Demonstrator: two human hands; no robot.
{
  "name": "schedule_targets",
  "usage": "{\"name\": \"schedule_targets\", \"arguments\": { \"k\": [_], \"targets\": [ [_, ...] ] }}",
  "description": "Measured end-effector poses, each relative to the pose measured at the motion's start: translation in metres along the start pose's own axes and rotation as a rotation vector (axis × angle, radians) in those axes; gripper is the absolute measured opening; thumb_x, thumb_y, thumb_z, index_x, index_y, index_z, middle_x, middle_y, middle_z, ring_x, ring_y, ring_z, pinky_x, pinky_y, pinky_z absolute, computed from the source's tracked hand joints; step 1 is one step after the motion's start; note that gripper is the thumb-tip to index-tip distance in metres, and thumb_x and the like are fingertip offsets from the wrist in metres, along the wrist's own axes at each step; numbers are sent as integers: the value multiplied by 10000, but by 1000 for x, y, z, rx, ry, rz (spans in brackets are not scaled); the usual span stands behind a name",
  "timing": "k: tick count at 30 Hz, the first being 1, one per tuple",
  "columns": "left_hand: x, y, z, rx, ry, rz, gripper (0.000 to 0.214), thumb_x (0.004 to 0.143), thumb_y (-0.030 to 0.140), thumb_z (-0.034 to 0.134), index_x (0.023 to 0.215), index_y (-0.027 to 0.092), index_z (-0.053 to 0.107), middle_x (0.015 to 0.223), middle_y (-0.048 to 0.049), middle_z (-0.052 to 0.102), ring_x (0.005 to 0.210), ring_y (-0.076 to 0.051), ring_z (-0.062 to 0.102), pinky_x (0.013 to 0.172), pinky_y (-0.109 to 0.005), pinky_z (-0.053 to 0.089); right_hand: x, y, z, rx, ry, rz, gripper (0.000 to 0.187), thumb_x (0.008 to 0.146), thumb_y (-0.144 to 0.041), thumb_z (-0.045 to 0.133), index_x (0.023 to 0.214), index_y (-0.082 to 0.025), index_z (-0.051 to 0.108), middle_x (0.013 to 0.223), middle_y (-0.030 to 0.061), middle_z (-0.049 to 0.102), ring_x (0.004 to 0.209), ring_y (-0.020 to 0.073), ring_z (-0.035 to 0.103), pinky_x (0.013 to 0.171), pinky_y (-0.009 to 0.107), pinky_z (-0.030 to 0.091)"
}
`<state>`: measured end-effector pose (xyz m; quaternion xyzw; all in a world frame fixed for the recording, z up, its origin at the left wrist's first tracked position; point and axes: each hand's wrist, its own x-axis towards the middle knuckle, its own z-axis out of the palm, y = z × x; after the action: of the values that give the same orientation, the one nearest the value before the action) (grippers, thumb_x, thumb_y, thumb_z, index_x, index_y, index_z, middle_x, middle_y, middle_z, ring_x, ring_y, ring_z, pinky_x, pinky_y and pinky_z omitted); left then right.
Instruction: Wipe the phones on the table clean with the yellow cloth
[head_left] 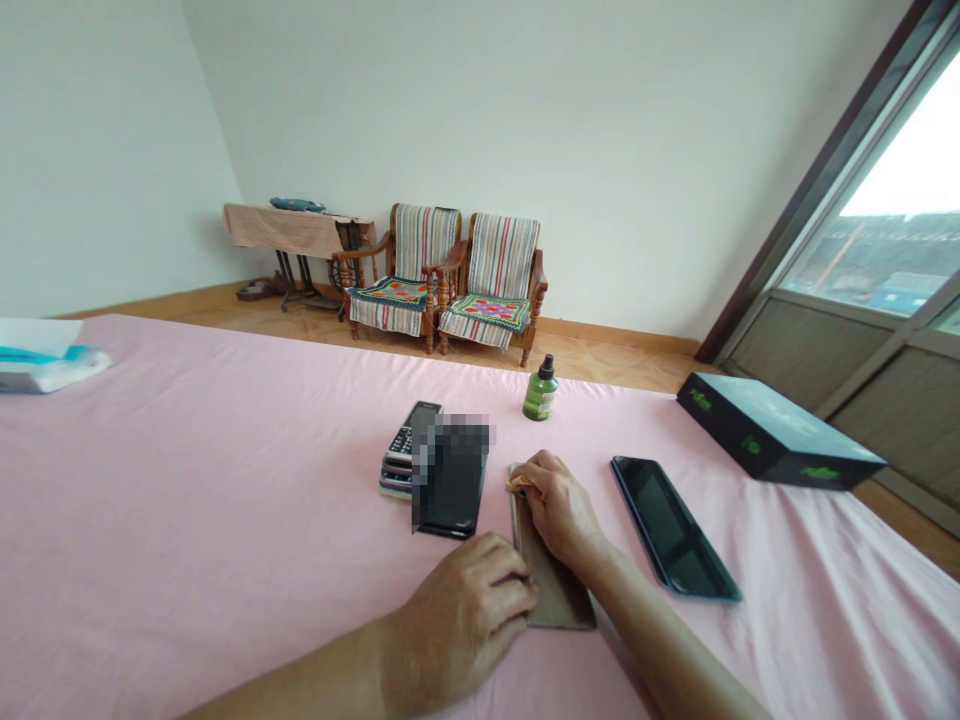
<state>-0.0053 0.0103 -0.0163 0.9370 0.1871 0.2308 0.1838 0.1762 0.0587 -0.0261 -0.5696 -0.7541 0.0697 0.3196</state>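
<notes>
Pink cloth covers the table (225, 480). Near its front edge lies a grey-brown phone (559, 600). The left hand (465, 610) curls over the phone's near end and pins it. The right hand (555, 505) pinches a small yellowish piece (517, 485), perhaps a pad, against the far end. The work looks barely begun, with only that end touched. A stack of phones (405, 455), a black handset (450, 490) and a dark tablet (671, 525) lie beside it, untouched. The green bottle (540, 390) stays capped. Green markings on the black box (776, 430) at the right edge are too small to read.
</notes>
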Motion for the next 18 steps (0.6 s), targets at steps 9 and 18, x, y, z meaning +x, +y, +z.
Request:
{"name": "schedule_targets", "arguments": {
  "k": [9, 18],
  "targets": [
    [0, 1, -1, 9, -6, -3, 169, 921, 98, 556, 1070, 150, 618, 1058, -86, 619, 988, -221, 542, 888, -342, 456, 6, 15, 5, 0, 45, 16, 226, 757, -12, 470, 643, -181, 566, 703, 6, 514, 653, 138, 508, 626, 241, 360],
    [-1, 0, -2, 8, 6, 9, 179, 932, 112, 530, 1084, 159, 612, 1059, -92, 620, 987, -222, 547, 894, -356, 468, 3, 35, -1, -50, 140, 64, 191, 806, -65, 417, 764, -182, 563, 743, 25, 536, 655, 154, 512, 597, 252, 341]
  ]
}}
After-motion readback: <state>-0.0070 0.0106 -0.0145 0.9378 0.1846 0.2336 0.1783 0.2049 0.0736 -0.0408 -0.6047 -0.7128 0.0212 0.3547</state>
